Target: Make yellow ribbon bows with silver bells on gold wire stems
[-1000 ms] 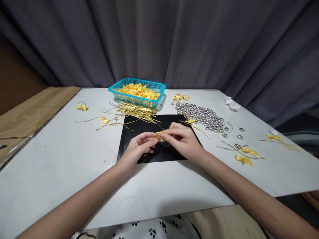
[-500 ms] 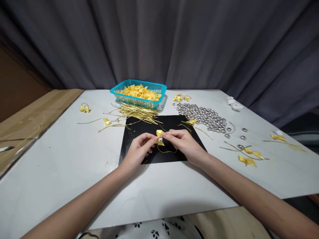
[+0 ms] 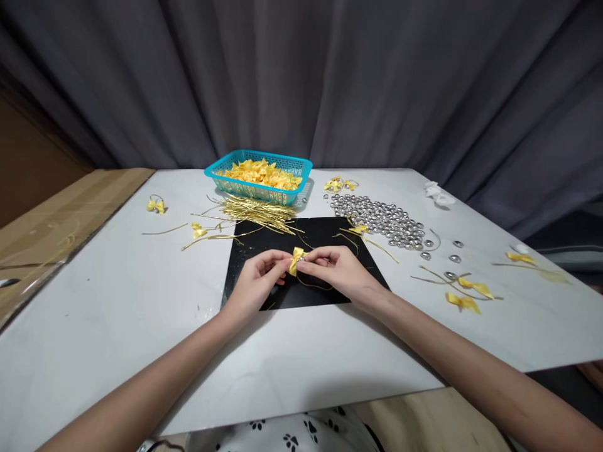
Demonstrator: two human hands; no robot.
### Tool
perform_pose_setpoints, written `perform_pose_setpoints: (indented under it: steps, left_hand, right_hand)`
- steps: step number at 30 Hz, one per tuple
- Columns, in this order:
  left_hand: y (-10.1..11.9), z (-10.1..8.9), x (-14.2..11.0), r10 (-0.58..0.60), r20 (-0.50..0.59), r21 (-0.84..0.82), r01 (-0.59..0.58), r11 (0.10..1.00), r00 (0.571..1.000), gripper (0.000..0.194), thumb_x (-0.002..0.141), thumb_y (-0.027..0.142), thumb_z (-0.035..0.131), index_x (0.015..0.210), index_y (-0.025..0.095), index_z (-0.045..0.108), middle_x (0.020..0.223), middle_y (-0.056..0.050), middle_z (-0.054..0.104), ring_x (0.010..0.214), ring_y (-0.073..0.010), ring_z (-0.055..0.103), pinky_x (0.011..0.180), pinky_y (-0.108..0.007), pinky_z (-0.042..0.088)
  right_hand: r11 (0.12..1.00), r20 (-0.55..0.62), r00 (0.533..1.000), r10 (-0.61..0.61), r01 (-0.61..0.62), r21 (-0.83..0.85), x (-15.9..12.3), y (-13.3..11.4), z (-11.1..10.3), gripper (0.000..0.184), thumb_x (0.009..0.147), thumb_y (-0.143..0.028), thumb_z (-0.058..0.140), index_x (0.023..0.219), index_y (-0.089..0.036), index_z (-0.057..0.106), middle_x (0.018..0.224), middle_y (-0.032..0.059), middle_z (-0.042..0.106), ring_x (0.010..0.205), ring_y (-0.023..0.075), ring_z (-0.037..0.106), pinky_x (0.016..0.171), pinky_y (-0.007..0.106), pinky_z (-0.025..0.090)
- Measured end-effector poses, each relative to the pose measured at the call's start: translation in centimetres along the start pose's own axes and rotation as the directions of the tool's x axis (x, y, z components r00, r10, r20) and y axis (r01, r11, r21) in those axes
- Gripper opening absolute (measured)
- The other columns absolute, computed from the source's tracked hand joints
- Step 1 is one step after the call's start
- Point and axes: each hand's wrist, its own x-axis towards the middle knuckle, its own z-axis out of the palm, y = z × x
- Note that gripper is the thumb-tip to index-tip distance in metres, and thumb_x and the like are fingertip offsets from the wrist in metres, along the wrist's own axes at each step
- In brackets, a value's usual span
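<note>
Both hands meet over a black mat [image 3: 264, 242] in the middle of the white table [image 3: 117, 314]. My left hand [image 3: 258, 284] and my right hand [image 3: 340, 270] pinch a small yellow ribbon bow [image 3: 296, 258] between their fingertips. A thin gold wire tie [image 3: 315, 285] trails from the bow and curls under my right hand onto the mat. What sits at the bow's centre is too small to make out.
A teal basket [image 3: 258, 185] of yellow ribbon pieces stands at the back, with a heap of gold wire ties [image 3: 257, 211] in front of it. Silver beads [image 3: 379, 216] lie in a pile at the right. Finished bows [image 3: 464, 301] are scattered right and left. Cardboard [image 3: 61, 213] borders the left edge.
The bow has turned from lying flat to standing more upright between my fingers, and the gold wire has come loose below my right hand. Both hands stayed over the mat.
</note>
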Motion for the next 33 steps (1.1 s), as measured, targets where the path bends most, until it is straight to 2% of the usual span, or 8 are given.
perform_pose_setpoints:
  steps: [6, 10, 15, 18, 22, 25, 29, 33]
  left_hand:
    - [-0.2, -0.15, 0.04, -0.033, 0.014, -0.038, 0.033, 0.999, 0.999, 0.018, 0.073, 0.033, 0.064, 0.079, 0.016, 0.065, 0.075, -0.001, 0.062, 0.066, -0.011, 0.052, 0.061, -0.022, 0.041]
    - [-0.19, -0.07, 0.01, -0.012, 0.059, -0.1, 0.018, 0.995, 0.998, 0.017, 0.071, 0.029, 0.067, 0.081, 0.016, 0.063, 0.086, -0.002, 0.064, 0.079, -0.013, 0.056, 0.073, -0.024, 0.044]
    - [-0.1, -0.15, 0.11, 0.031, 0.078, -0.177, -0.017, 0.984, 0.996, 0.029, 0.069, 0.02, 0.069, 0.095, 0.019, 0.057, 0.084, 0.0, 0.064, 0.077, -0.0128, 0.059, 0.074, -0.026, 0.046]
    - [-0.07, -0.36, 0.23, 0.024, 0.102, -0.134, -0.01, 0.991, 0.995, 0.021, 0.07, 0.019, 0.067, 0.09, 0.018, 0.061, 0.086, -0.001, 0.065, 0.071, -0.0112, 0.059, 0.068, -0.024, 0.047]
    - [-0.19, -0.47, 0.3, 0.019, 0.095, -0.089, -0.01, 0.996, 0.995, 0.017, 0.074, 0.023, 0.064, 0.09, 0.019, 0.067, 0.092, -0.003, 0.067, 0.077, -0.0117, 0.059, 0.069, -0.023, 0.046]
    - [-0.2, -0.42, 0.22, 0.03, 0.06, -0.075, -0.025, 0.997, 0.998, 0.015, 0.075, 0.022, 0.062, 0.088, 0.02, 0.069, 0.093, -0.002, 0.069, 0.08, -0.0133, 0.06, 0.071, -0.024, 0.046]
    - [-0.05, -0.38, 0.16, -0.004, 0.096, 0.0, 0.004, 1.0, 0.995, 0.015, 0.076, 0.021, 0.057, 0.075, 0.018, 0.072, 0.089, -0.004, 0.071, 0.085, -0.0159, 0.06, 0.076, -0.026, 0.044]
    - [0.01, -0.32, 0.15, -0.033, 0.114, -0.044, 0.038, 0.998, 0.993, 0.015, 0.075, 0.024, 0.061, 0.084, 0.018, 0.072, 0.093, -0.005, 0.072, 0.091, -0.0175, 0.061, 0.081, -0.028, 0.044]
  right_hand:
    - [0.995, 0.054, 0.994, 0.093, -0.095, 0.042, -0.18, -0.57, 0.08, 0.037, 0.057, -0.047, 0.074, 0.072, -0.014, 0.069, 0.052, -0.0058, 0.042, 0.051, 0.0059, 0.032, 0.052, 0.023, 0.021]
    - [0.984, 0.111, 0.99, 0.087, -0.103, 0.148, -0.24, -0.59, 0.41, 0.036, 0.056, -0.046, 0.074, 0.068, -0.013, 0.065, 0.053, -0.0056, 0.043, 0.051, 0.0058, 0.033, 0.051, 0.023, 0.021]
    - [0.995, 0.113, 0.99, 0.084, -0.088, 0.037, 0.14, -0.06, -0.09, 0.035, 0.058, -0.046, 0.074, 0.072, -0.014, 0.067, 0.052, -0.0064, 0.039, 0.049, 0.0055, 0.03, 0.05, 0.023, 0.019]
    - [0.996, 0.129, 0.988, 0.084, -0.086, 0.008, 0.28, 0.1, -0.43, 0.034, 0.06, -0.047, 0.073, 0.071, -0.015, 0.069, 0.052, -0.0053, 0.043, 0.049, 0.0061, 0.032, 0.05, 0.023, 0.023]
    - [0.997, 0.109, 0.991, 0.074, -0.073, -0.013, 0.24, 0.06, -0.51, 0.036, 0.06, -0.05, 0.072, 0.068, -0.015, 0.068, 0.052, -0.0032, 0.048, 0.049, 0.0075, 0.036, 0.051, 0.023, 0.026]
    - [0.997, 0.104, 0.992, 0.074, -0.072, -0.023, 0.19, -0.08, -0.45, 0.038, 0.061, -0.052, 0.071, 0.069, -0.014, 0.068, 0.05, -0.004, 0.045, 0.048, 0.0071, 0.033, 0.05, 0.024, 0.024]
    - [0.994, 0.064, 0.995, 0.08, -0.074, -0.084, 0.19, -0.34, -0.45, 0.041, 0.06, -0.053, 0.07, 0.072, -0.014, 0.069, 0.047, -0.0068, 0.036, 0.047, 0.006, 0.028, 0.05, 0.023, 0.021]
    - [0.991, 0.071, 0.995, 0.075, -0.066, -0.117, 0.2, -0.41, -0.53, 0.043, 0.058, -0.054, 0.071, 0.073, -0.014, 0.07, 0.049, -0.0071, 0.035, 0.048, 0.0059, 0.029, 0.051, 0.023, 0.021]
